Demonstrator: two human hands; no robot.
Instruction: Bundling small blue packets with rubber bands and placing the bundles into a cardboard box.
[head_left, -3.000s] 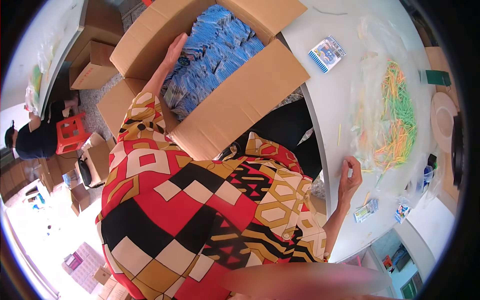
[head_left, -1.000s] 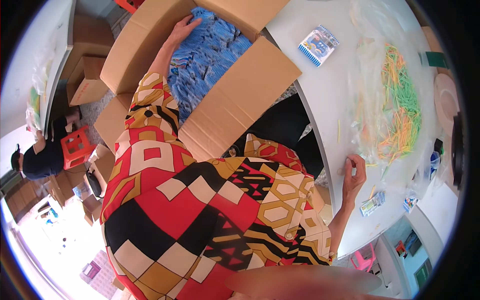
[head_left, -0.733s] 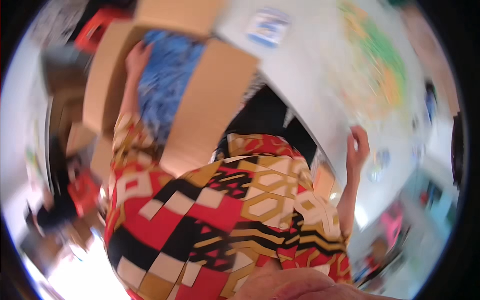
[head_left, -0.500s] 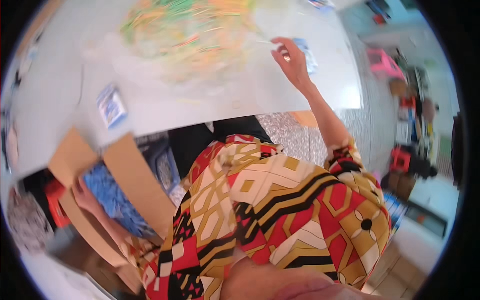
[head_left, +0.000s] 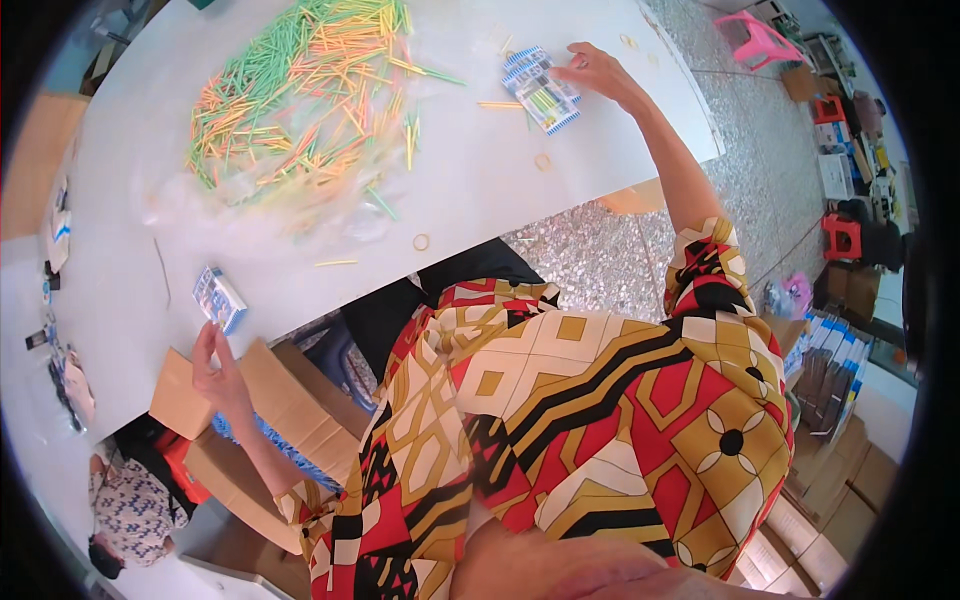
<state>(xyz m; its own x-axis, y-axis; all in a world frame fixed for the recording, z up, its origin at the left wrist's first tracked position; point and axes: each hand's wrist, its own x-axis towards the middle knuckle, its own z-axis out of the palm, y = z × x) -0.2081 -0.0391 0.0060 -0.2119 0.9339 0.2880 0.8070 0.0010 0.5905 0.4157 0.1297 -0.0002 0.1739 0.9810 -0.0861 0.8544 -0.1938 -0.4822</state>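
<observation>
My right hand [head_left: 600, 75] is at the right of the white table, thumb and forefinger apart. Its thumb reaches the edge of a blue-and-white packet [head_left: 548, 100] with green and yellow sticks showing in its middle. My left hand [head_left: 222, 380] is over the near left table edge, fingertips pressed together; whatever they hold, if anything, is too small to make out. Just beyond those fingertips lies a blue-and-white box [head_left: 218, 298]. A big heap of thin green, yellow and orange sticks [head_left: 310, 95] spreads over clear plastic at the far middle.
An opened cardboard box [head_left: 305, 400] with blue contents stands below the table's near left edge. Rubber bands [head_left: 421, 242] and loose sticks [head_left: 336, 263] lie scattered on the tabletop. At lower left another person [head_left: 135, 510] is partly visible. A pink stool [head_left: 757, 38] stands far right.
My left hand has come up out of the cardboard box to the table edge beside the blue-and-white box. The view has shifted, and my right hand now shows at the packet's right side.
</observation>
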